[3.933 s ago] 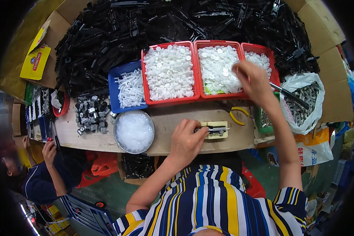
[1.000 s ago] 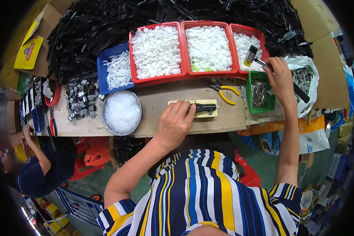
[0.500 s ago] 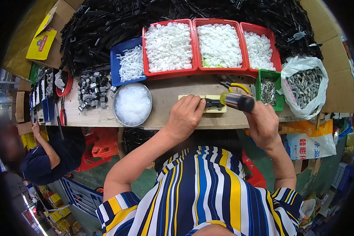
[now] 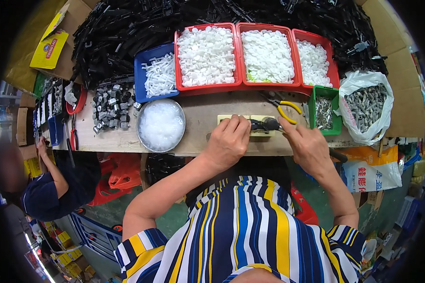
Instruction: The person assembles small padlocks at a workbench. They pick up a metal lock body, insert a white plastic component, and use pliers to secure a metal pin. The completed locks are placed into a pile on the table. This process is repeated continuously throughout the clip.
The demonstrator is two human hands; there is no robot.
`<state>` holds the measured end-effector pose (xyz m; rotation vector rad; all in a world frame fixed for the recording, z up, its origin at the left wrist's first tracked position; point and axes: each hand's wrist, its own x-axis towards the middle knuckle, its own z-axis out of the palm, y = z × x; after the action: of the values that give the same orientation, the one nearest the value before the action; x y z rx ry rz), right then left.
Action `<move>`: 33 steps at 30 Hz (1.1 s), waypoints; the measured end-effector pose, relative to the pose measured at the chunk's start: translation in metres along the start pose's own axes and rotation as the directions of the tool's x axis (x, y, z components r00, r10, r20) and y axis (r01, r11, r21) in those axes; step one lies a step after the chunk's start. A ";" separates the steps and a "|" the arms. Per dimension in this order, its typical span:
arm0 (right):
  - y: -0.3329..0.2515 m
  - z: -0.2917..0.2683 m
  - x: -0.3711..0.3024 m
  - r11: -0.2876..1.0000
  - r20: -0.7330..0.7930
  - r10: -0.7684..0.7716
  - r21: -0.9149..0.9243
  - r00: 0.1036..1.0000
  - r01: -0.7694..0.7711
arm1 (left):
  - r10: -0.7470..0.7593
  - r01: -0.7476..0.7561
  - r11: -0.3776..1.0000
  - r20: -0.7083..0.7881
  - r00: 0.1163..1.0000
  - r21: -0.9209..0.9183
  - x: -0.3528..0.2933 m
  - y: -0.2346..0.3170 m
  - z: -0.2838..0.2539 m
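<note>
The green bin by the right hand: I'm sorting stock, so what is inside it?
The green bin holds small grey metal pieces, too small to tell their kind. Its floor is covered by them. The right hand is beside it, not in it.

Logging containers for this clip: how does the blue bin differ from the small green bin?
The blue bin sits at the left end of the row of red bins, the green bin toward the right end. The blue one is larger. The blue one holds white plastic parts, the green one small grey metal pieces. Both are open-topped plastic bins on the wooden bench.
</note>
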<state>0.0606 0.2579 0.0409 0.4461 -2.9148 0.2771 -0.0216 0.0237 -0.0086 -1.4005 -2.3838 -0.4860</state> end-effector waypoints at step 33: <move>-0.021 -0.008 0.041 0.978 -0.115 -0.097 0.173 0.989 0.116 | -0.176 0.134 0.957 -0.148 0.973 -0.257 -0.035 0.027 -0.006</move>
<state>0.0292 0.2288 0.0602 0.5937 -2.7629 0.5339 0.0189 0.0059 -0.0155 -1.2131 -2.3662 -0.9333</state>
